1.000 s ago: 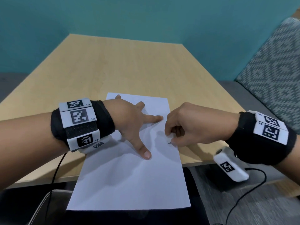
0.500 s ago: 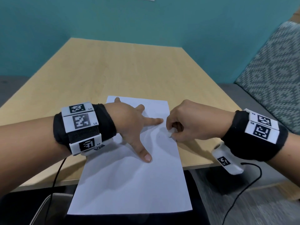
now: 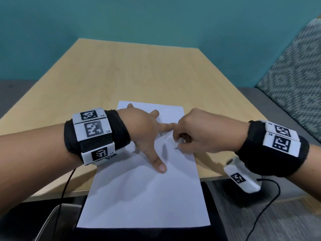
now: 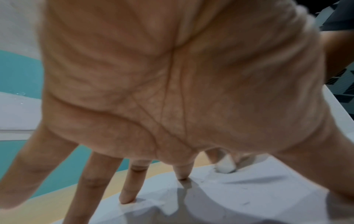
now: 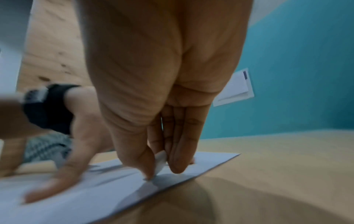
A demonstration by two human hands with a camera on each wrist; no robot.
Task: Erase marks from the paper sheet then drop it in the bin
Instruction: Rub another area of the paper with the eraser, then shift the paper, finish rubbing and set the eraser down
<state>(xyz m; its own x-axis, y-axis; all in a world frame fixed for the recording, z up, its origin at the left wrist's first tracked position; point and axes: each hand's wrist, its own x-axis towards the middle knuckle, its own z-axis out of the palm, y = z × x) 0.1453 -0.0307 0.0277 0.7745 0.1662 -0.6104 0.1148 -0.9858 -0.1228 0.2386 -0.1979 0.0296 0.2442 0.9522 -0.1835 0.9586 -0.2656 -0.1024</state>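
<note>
A white paper sheet (image 3: 144, 193) lies on the wooden table (image 3: 139, 72), its near end hanging past the table's front edge. My left hand (image 3: 147, 134) is spread flat on the sheet, its straight fingers (image 4: 128, 191) pressing the paper (image 4: 249, 197) down. My right hand (image 3: 196, 134) pinches a small white eraser (image 3: 177, 144) between thumb and fingers and holds its tip on the sheet beside the left index finger. The eraser (image 5: 160, 160) and the paper (image 5: 95, 189) also show in the right wrist view. The paper is slightly rumpled by the eraser (image 4: 226, 166).
A bin (image 3: 50, 221) with a pale rim stands on the floor at the lower left, under the table's front edge. A patterned seat (image 3: 295, 80) is to the right, and a teal wall (image 3: 156, 20) stands behind the table. Cables hang from both wrists.
The right hand with the eraser has shifted slightly up and left on the sheet, nearer the left index finger. The left hand stays spread on the paper.
</note>
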